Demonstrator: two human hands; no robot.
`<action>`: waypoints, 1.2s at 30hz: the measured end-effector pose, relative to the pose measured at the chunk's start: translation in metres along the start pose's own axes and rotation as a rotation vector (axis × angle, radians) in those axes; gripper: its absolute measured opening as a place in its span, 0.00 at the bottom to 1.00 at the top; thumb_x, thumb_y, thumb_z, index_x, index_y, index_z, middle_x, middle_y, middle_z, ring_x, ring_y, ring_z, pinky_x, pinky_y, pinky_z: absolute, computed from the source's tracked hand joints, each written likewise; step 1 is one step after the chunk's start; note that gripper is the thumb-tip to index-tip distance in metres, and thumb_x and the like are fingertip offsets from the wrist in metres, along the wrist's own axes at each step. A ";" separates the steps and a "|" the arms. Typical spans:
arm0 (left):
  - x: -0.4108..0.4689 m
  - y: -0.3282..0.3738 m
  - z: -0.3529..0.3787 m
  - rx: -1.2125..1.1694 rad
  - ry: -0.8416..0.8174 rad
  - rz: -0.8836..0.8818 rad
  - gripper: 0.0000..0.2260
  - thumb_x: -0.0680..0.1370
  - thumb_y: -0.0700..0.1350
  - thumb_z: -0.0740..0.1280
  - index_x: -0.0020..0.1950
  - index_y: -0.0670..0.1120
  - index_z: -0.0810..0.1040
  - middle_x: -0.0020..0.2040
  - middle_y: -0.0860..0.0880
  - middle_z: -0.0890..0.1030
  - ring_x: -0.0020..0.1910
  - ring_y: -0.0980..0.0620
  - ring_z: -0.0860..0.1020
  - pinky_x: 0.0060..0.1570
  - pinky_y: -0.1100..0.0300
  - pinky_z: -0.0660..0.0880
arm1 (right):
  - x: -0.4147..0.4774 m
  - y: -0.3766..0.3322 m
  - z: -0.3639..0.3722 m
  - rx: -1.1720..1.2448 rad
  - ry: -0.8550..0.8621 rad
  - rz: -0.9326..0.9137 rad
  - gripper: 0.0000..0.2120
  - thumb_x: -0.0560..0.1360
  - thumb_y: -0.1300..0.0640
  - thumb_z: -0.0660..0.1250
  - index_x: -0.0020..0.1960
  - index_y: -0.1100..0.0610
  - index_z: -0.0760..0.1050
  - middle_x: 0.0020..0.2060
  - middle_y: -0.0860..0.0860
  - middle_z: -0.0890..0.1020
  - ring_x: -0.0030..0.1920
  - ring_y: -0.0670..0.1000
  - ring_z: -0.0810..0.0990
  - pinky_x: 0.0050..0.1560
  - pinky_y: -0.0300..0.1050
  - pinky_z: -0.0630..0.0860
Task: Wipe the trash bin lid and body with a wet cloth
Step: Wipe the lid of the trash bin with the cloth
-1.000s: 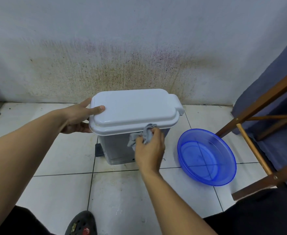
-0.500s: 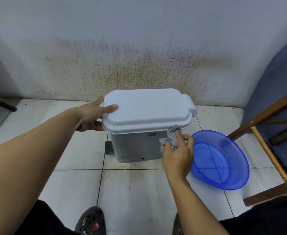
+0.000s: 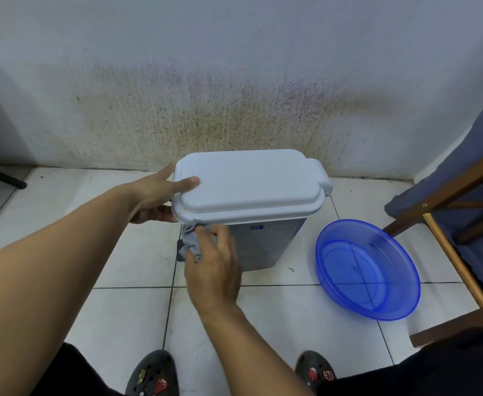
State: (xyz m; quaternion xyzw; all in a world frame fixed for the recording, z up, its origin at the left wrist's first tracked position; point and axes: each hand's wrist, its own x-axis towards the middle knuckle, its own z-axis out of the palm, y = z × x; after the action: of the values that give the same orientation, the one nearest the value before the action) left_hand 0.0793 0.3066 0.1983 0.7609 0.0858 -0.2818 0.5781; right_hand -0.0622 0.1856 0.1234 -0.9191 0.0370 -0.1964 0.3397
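A small grey trash bin (image 3: 266, 247) stands on the tiled floor against a stained wall, its pale lid (image 3: 249, 184) closed. My left hand (image 3: 157, 195) grips the lid's left end, thumb on top and fingers underneath. My right hand (image 3: 213, 267) presses a crumpled grey cloth (image 3: 190, 242) against the left part of the bin's front face, just under the lid's rim. The hand covers most of the cloth and the bin's lower left corner.
A blue plastic basin (image 3: 367, 270) holding water sits on the floor right of the bin. A wooden chair frame (image 3: 451, 252) with blue fabric stands at the far right. My two dark clogs (image 3: 153, 374) are at the bottom edge. A dark pedal (image 3: 179, 248) pokes out left of the bin.
My right hand has slid the cloth from the right end of the bin's front to its left end. The left hand keeps its hold on the lid.
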 end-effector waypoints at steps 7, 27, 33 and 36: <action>-0.001 0.001 -0.001 0.011 -0.017 0.002 0.24 0.79 0.58 0.73 0.74 0.64 0.71 0.63 0.49 0.83 0.55 0.45 0.85 0.43 0.54 0.83 | 0.005 -0.004 -0.012 -0.022 -0.089 -0.063 0.17 0.74 0.53 0.69 0.62 0.49 0.76 0.54 0.50 0.71 0.50 0.53 0.75 0.37 0.50 0.79; 0.000 0.002 -0.004 0.028 0.011 -0.024 0.20 0.78 0.59 0.73 0.69 0.67 0.74 0.59 0.47 0.85 0.46 0.44 0.84 0.44 0.54 0.84 | 0.095 0.111 -0.137 -0.130 0.104 0.511 0.18 0.79 0.58 0.60 0.68 0.50 0.69 0.58 0.53 0.68 0.45 0.59 0.76 0.41 0.47 0.69; -0.003 0.005 -0.001 0.044 0.030 -0.029 0.21 0.78 0.58 0.73 0.69 0.66 0.73 0.58 0.46 0.85 0.47 0.43 0.84 0.46 0.51 0.84 | 0.065 0.075 -0.114 -0.225 0.069 0.400 0.18 0.79 0.55 0.61 0.68 0.55 0.66 0.63 0.54 0.69 0.49 0.58 0.77 0.39 0.45 0.66; -0.009 0.007 0.001 0.048 0.042 -0.034 0.25 0.78 0.59 0.73 0.73 0.65 0.70 0.58 0.46 0.85 0.47 0.43 0.85 0.44 0.52 0.84 | 0.053 0.050 -0.099 -0.225 -0.014 0.298 0.19 0.79 0.54 0.61 0.70 0.54 0.65 0.64 0.52 0.68 0.54 0.56 0.77 0.41 0.45 0.71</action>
State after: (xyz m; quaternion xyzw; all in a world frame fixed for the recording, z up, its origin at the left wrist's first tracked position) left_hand 0.0752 0.3048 0.2089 0.7788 0.1038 -0.2774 0.5529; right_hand -0.0480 0.0758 0.1776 -0.9370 0.1919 -0.1319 0.2603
